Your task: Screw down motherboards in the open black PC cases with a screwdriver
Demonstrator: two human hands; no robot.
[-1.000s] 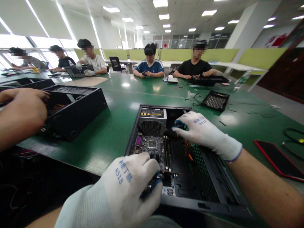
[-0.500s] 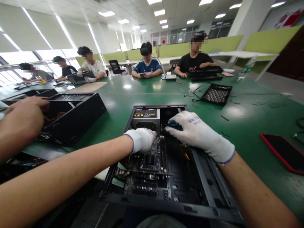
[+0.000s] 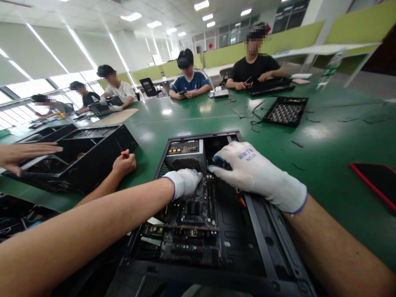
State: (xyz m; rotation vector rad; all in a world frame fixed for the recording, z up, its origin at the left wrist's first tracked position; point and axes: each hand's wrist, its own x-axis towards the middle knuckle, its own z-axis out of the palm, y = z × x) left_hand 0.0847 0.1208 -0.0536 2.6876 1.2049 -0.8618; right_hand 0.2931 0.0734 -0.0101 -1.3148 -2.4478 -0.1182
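Observation:
An open black computer case [image 3: 272, 247] lies on its side before me, with a motherboard [image 3: 193, 208] and a power supply [image 3: 185, 154] inside. My left hand [image 3: 187, 182], in a white glove, reaches to the top of the motherboard just below the power supply. Its fingers are curled together, and whatever they hold is hidden. My right hand [image 3: 247, 165], also gloved, is over the case's right part beside the power supply. Its thumb and fingers are bent towards each other around something dark that I cannot make out. Red and yellow wires [image 3: 241, 201] show under it.
At left stands another black case [image 3: 102, 150], with a co-worker's spread hand [image 3: 31, 154] and a fist [image 3: 125, 163] on an orange-handled tool beside it. Right lies a red-edged black tablet-like slab [image 3: 375, 181]. A black panel [image 3: 284, 112] lies farther back; several people sit around the green table [image 3: 148, 123].
My view has tilted and shifted slightly; my hands stay at almost the same spots in the case. The co-worker's near hand has moved left and opened, and the hand with the orange-handled tool now shows.

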